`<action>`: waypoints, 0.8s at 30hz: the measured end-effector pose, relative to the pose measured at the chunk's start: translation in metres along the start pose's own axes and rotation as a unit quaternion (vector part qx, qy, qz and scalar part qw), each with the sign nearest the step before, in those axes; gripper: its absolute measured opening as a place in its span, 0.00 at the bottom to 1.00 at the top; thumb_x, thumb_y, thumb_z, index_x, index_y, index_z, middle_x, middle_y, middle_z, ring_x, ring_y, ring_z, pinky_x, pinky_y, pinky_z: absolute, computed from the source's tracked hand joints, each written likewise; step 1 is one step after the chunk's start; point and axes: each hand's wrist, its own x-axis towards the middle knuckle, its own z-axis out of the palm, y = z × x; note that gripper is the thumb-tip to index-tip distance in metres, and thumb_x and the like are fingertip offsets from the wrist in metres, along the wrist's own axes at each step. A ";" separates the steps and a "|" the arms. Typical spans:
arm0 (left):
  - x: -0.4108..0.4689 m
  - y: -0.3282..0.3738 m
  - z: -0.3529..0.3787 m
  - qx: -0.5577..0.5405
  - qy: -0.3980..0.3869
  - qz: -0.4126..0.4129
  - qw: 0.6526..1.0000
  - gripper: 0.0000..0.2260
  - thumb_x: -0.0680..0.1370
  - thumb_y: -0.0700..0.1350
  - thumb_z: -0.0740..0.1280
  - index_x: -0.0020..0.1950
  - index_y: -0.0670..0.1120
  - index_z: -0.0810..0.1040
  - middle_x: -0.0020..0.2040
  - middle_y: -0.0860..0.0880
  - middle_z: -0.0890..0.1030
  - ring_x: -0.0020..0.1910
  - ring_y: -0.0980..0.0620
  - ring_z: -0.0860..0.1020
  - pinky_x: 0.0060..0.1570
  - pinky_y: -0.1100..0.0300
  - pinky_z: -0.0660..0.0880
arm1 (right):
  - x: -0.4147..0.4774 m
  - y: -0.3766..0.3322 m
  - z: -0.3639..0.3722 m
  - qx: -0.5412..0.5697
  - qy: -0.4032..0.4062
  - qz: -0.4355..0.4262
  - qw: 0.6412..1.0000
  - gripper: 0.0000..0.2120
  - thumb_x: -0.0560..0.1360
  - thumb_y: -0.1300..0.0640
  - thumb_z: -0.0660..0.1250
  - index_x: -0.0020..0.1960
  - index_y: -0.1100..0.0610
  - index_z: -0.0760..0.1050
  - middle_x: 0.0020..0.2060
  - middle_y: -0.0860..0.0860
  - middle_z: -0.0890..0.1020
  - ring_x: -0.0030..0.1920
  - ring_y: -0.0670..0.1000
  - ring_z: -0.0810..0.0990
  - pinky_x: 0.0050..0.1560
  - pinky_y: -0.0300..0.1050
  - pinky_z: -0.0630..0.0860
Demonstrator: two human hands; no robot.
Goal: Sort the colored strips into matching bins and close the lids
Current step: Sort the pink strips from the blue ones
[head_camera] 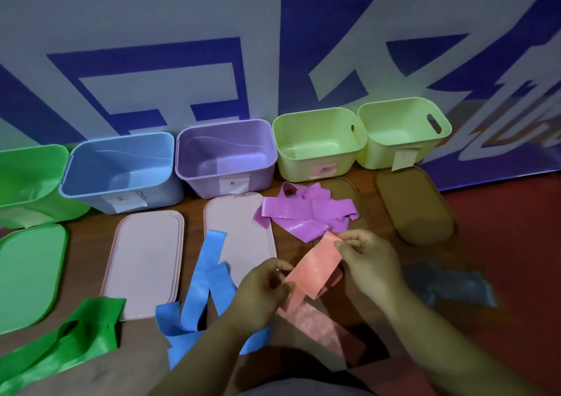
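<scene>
A salmon-pink strip (315, 269), thin, glossy and slightly translucent, is held slantwise above the brown wood-grained surface (382, 225), in front of the row of bins. Its lower end is pinched by the left hand (261, 292) and its upper end by the right hand (372, 262), each grip closed with thumb against curled fingers. More pink strips (318, 325) are seen beneath the hands, partly covered by the forearms. A crumpled heap of purple strips (306, 213) is spread just beyond, across one brown lid (346, 192), most of which is hidden; a second brown lid (416, 210), oblong with rounded corners, lies clear to the right. Blue strips (203, 286) are draped over a pale pink lid (243, 234), beside another pink lid (145, 259). Green strips (76, 332) trail off the lower left edge, near a green lid (27, 274) that is cut off by the frame. Grey strips (449, 283) to the right are blurred (their number cannot be told). Behind, smooth plastic bins stand open: a green bin (18, 183), cut off at the left, a blue bin (91, 201), a purple bin (200, 186) and two pale green bins (315, 140) (400, 125) with handle slots. Paper labels are stuck on their fronts, the writing illegible. A blue-and-white banner (182, 61) fills the wall behind.
</scene>
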 end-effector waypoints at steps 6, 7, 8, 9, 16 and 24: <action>0.005 -0.021 0.035 0.093 0.034 -0.055 0.994 0.06 0.76 0.42 0.71 0.50 0.51 0.80 0.43 0.54 0.82 0.41 0.54 0.80 0.41 0.67 0.75 | 0.016 0.043 0.003 -0.100 -0.081 -0.011 0.992 0.08 0.74 0.55 0.72 0.53 0.51 0.82 0.48 0.45 0.85 0.50 0.47 0.83 0.50 0.40 0.76; 0.004 -0.023 0.036 0.105 0.048 -0.059 0.992 0.05 0.76 0.43 0.71 0.50 0.52 0.80 0.43 0.55 0.82 0.42 0.55 0.80 0.41 0.67 0.75 | 0.018 0.046 0.004 -0.135 -0.098 -0.023 0.986 0.11 0.74 0.54 0.72 0.56 0.51 0.81 0.51 0.46 0.84 0.52 0.49 0.82 0.51 0.40 0.74; 0.001 -0.023 0.035 0.114 0.060 -0.066 0.989 0.04 0.76 0.44 0.71 0.48 0.53 0.80 0.42 0.56 0.82 0.42 0.55 0.80 0.42 0.66 0.75 | 0.018 0.048 0.004 -0.162 -0.108 -0.041 0.980 0.13 0.73 0.54 0.72 0.58 0.51 0.81 0.53 0.47 0.83 0.53 0.50 0.81 0.51 0.39 0.73; -0.002 -0.023 0.032 0.126 0.073 -0.073 0.987 0.04 0.76 0.45 0.70 0.47 0.54 0.80 0.41 0.57 0.82 0.42 0.56 0.80 0.43 0.65 0.76 | 0.018 0.047 0.005 -0.174 -0.110 -0.061 0.977 0.14 0.73 0.54 0.72 0.58 0.51 0.81 0.53 0.48 0.82 0.54 0.51 0.80 0.51 0.39 0.71; -0.037 -0.051 -0.012 0.137 0.171 -0.124 0.968 0.07 0.75 0.46 0.72 0.50 0.56 0.78 0.45 0.56 0.81 0.43 0.61 0.79 0.45 0.68 0.73 | 0.000 0.030 0.050 -0.182 -0.154 -0.212 0.948 0.11 0.68 0.52 0.72 0.49 0.52 0.83 0.48 0.47 0.83 0.50 0.50 0.81 0.58 0.35 0.64; -0.069 -0.095 -0.086 0.237 0.206 -0.113 0.943 0.16 0.72 0.52 0.72 0.58 0.52 0.80 0.56 0.51 0.76 0.55 0.50 0.77 0.58 0.57 0.73 | -0.046 0.006 0.126 -0.234 -0.325 -0.246 0.883 0.16 0.72 0.50 0.71 0.59 0.50 0.79 0.57 0.46 0.79 0.55 0.48 0.79 0.55 0.37 0.72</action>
